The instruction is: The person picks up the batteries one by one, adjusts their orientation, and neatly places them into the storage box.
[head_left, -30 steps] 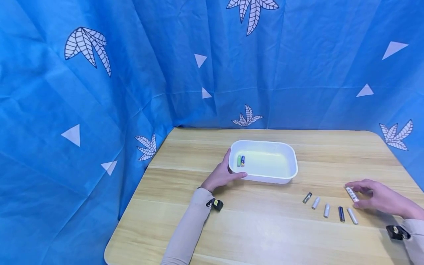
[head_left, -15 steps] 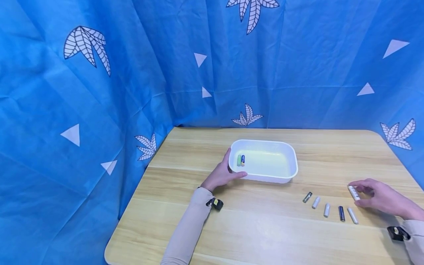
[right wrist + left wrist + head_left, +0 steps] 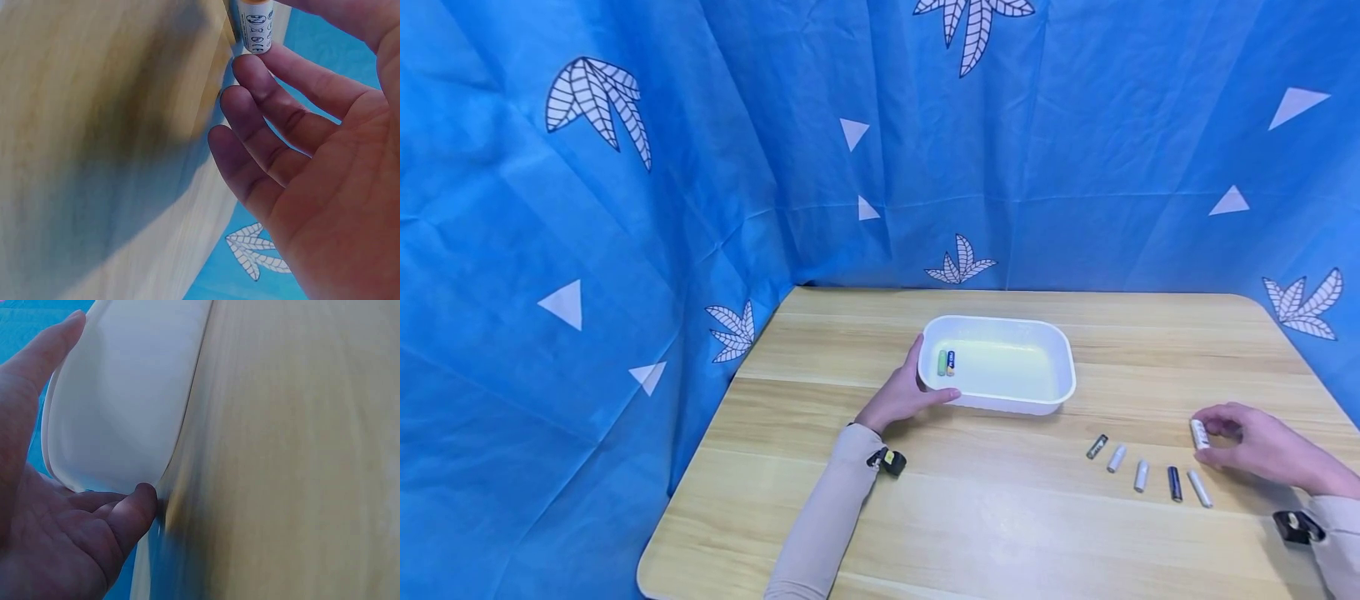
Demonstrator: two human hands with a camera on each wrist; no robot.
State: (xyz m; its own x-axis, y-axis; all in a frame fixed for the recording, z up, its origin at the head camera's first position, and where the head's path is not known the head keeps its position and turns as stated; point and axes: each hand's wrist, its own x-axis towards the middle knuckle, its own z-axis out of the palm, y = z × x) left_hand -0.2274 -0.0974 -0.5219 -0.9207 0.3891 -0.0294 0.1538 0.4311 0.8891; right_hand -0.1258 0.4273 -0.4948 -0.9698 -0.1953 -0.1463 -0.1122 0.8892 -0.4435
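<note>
My left hand (image 3: 898,396) holds the left end of a white plastic tub (image 3: 1060,400), its thumb along the near rim and its fingers at the left side. In the left wrist view the thumb (image 3: 47,347) lies against the tub's wall (image 3: 131,381). Inside the tub, a green battery (image 3: 942,363) lies beside a dark blue and orange one (image 3: 951,364). At the right of the table, my right hand (image 3: 1262,446) pinches a white battery (image 3: 1199,434) between thumb and forefinger. Printed symbols show on that battery (image 3: 257,28) in the right wrist view; the other fingers are loosely bent.
Several loose batteries form a slanting row left of my right hand: a dark one (image 3: 1097,447), a white one (image 3: 1116,459), another white one (image 3: 1141,476), a dark blue one (image 3: 1174,484) and a slim white one (image 3: 1199,489). A blue curtain (image 3: 1075,167) hangs behind the table (image 3: 970,517).
The white battery in my right hand has turned a little more upright and shifted slightly right and up. My left hand and the tub have stayed in place.
</note>
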